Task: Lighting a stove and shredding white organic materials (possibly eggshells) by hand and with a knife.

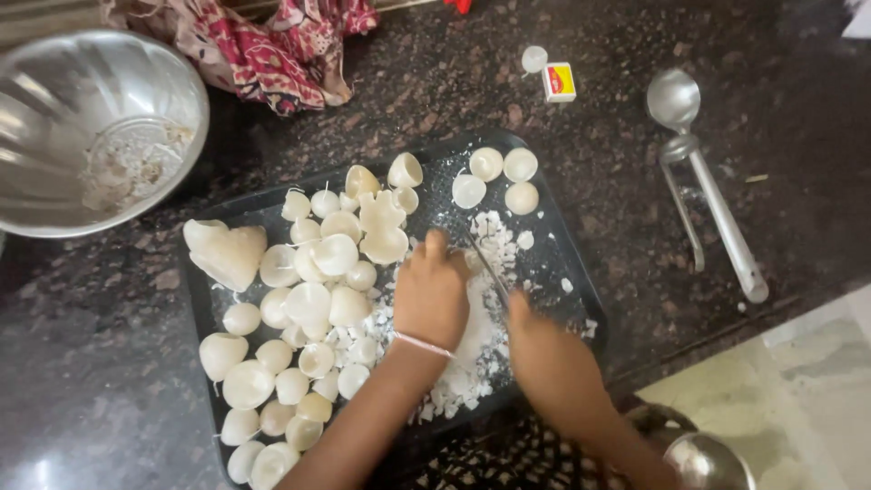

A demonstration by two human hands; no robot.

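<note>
Your knife (490, 263) sits mid-tray, its long axis running diagonally from your right hand (544, 354), which grips the handle, up-left toward the tip by your left hand (431, 295). The left hand is pressed down, fingers curled, on a white wax lump I can't really make out. The black tray (572, 272) holds roughly thirty-plus white wax pieces (308, 299). On the tabletop: one steel bowl (91, 127) upper left, one ladle (703, 181) upper right, one matchbox (559, 82).
</note>
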